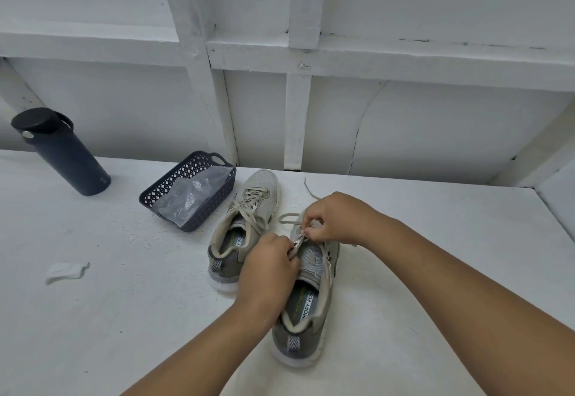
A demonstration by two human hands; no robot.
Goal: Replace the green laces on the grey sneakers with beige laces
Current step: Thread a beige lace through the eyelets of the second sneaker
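Two grey sneakers stand side by side on the white surface, toes pointing away from me. The left sneaker (pixel 245 227) is laced with a beige lace (pixel 252 209), its ends lying loose over the tongue. Over the right sneaker (pixel 311 302), both my hands work at the eyelets. My left hand (pixel 269 266) pinches the shoe's left eyelet edge and lace. Just beyond it, my right hand (pixel 334 219) pinches the beige lace (pixel 287 218), which loops out to the left and trails away past the toe. No green lace shows.
A dark perforated basket (pixel 189 187) holding a clear plastic bag (pixel 193 196) sits left of the sneakers. A dark bottle (pixel 60 151) stands at far left. A crumpled white scrap (pixel 67 272) lies near the left front. A white panelled wall closes off the back.
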